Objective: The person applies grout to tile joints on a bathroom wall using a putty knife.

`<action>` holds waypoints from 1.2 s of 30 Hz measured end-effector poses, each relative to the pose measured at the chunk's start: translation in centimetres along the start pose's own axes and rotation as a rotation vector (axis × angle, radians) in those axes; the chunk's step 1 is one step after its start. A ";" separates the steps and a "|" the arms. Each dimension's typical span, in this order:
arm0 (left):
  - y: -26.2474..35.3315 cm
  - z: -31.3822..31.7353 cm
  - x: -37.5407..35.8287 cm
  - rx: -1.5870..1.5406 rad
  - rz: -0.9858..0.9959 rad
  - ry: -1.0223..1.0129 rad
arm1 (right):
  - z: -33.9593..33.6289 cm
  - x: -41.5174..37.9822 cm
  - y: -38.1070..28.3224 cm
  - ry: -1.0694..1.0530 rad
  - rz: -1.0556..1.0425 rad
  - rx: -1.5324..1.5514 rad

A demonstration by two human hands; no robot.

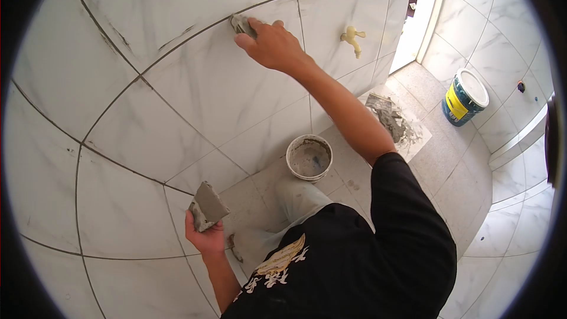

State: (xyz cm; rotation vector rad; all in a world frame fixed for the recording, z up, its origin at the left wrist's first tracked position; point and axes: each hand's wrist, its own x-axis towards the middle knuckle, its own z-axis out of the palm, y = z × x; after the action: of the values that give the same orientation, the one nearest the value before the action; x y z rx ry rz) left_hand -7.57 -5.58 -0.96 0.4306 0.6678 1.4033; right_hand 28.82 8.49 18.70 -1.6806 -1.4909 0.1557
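Note:
My right hand (273, 46) is stretched up to the marbled wall tiles (195, 100). Its fingers are closed on a small grey-smeared scraper (242, 25), which touches the wall at a joint between tiles. My hand hides part of this tool, so its exact kind is hard to make out. Lower down, my left hand (205, 237) grips a squarish board (208, 205) from below, its face coated with grey grout. Dark grey lines run along many of the tile joints, and a few smears mark the tiles near the upper joint.
On the floor by the wall stands a white bucket (309, 158) with grey grout inside. Farther right lies a flat slab (417, 143) with grout scraps. A lidded teal-and-yellow bucket (463, 99) is near the doorway. From the wall juts a pale yellow tap (353, 40).

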 end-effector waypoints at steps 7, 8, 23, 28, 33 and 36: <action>0.4 -6.3 -4.1 -0.132 0.062 0.157 | -5.7 5.6 9.3 0.507 0.080 -0.019; 0.3 -7.0 -4.4 -0.125 0.046 0.191 | -4.9 5.9 8.3 0.437 0.126 0.002; -1.7 2.9 1.8 -0.264 -0.183 -0.063 | 7.0 -11.2 -1.0 -0.842 -0.843 0.708; -1.8 4.6 2.2 -0.146 -0.104 -0.083 | 5.1 -13.3 4.5 -0.653 -0.815 0.197; -1.3 7.1 3.9 -0.004 0.033 -0.167 | 6.7 -14.4 15.6 -0.482 -0.220 0.587; -2.5 7.7 5.6 0.073 0.025 -0.191 | 2.7 -15.5 15.1 -0.682 0.309 1.404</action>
State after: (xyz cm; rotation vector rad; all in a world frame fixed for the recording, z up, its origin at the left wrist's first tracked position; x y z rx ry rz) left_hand -0.41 0.44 2.23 0.6243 0.5599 1.3442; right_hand 34.23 -2.16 0.46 -0.6291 -0.9939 1.6353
